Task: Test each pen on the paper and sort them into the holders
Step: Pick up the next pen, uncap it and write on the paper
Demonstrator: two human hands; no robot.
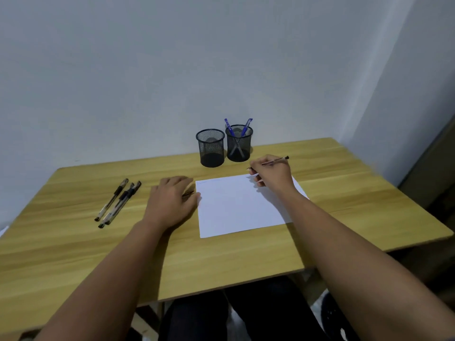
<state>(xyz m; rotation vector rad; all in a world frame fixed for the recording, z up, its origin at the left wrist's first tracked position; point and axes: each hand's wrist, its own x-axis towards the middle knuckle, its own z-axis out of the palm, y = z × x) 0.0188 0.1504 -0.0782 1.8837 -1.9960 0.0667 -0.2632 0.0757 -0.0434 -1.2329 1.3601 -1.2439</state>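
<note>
Spanning the view, the wooden table carries the white paper, which lies between the two hands. The left hand rests flat beside the sheet, fingers loosely spread, holding nothing. The right hand pinches a pen over the paper's far corner, so testing seems underway. Just beyond that hand stand two mesh holders, the nearer one holding blue pens. Three untested pens lie left of the left hand. Next comes judging the mark, then choosing a holder.
</note>
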